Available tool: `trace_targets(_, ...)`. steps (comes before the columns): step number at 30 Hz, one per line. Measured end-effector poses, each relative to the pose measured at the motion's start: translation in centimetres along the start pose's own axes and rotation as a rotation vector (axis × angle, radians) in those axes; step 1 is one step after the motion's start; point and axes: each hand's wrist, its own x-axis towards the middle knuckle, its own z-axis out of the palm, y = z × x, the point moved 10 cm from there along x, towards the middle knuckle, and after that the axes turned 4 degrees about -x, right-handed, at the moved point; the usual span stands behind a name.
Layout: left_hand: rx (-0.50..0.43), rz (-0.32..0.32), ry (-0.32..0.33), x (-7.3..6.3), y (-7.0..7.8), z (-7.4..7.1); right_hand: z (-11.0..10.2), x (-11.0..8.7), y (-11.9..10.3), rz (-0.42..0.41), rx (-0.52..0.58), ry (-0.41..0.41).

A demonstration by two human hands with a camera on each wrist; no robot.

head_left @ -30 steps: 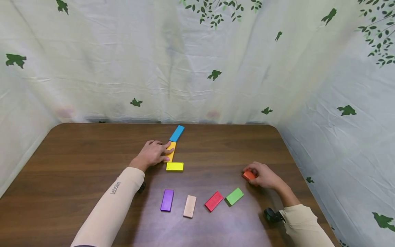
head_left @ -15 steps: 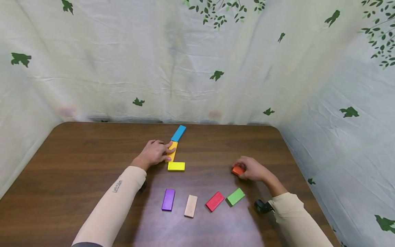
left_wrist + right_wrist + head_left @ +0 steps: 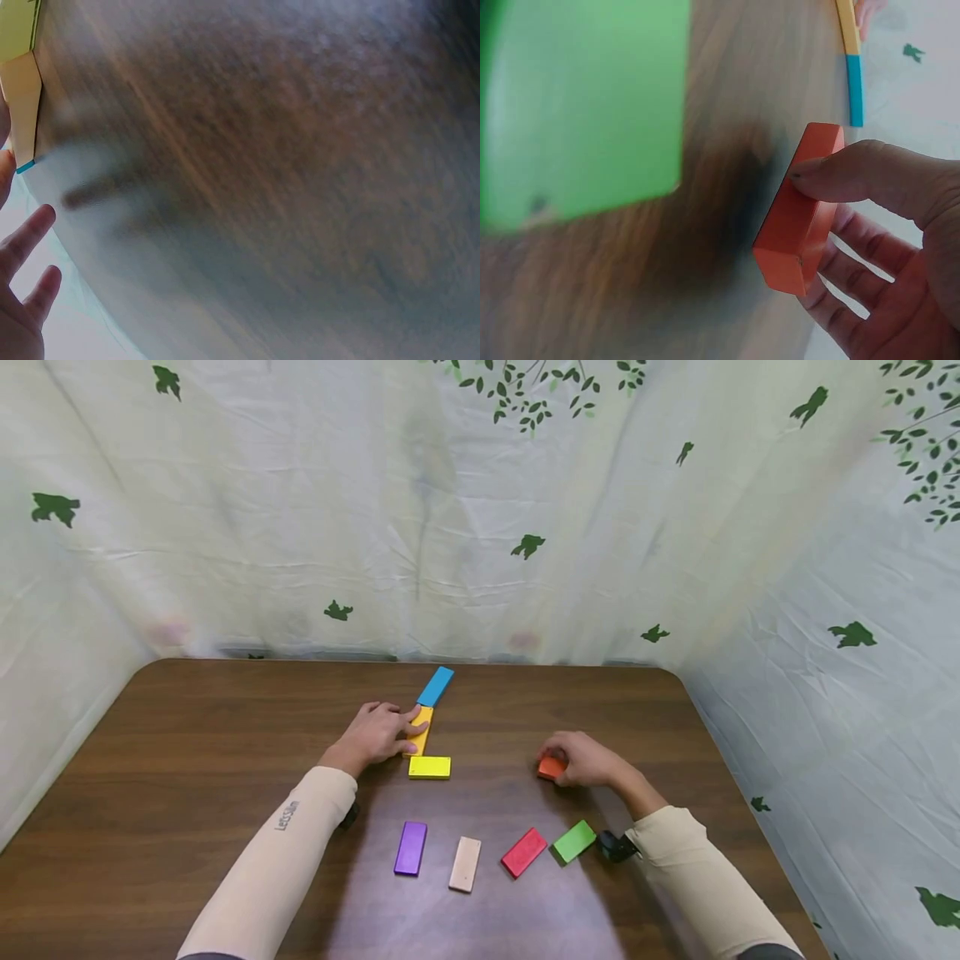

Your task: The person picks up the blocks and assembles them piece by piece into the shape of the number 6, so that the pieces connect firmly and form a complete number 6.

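Orange block (image 3: 552, 767) is pinched between thumb and fingers of the right hand (image 3: 590, 760), nearer the right edge of the table (image 3: 637, 710) than the left. The amber block (image 3: 420, 741) (adjoined by a blue block (image 3: 436, 687) at the far edge) is touched by spread fingers of the left hand (image 3: 377, 730).

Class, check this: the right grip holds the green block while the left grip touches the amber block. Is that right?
The colour is wrong: the right grip holds the orange block, as the right wrist view shows; the left grip does touch the amber block.
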Motion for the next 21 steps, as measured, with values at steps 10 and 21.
trace_targets(10,0.002,-0.006,0.003,-0.1,0.0,0.1,0.2,1.9,-2.1,-0.053,0.008,-0.023)
trace_targets(21,-0.012,-0.013,0.011,-0.1,-0.1,0.0,1.3,4.4,-4.6,-0.040,-0.015,-0.104)
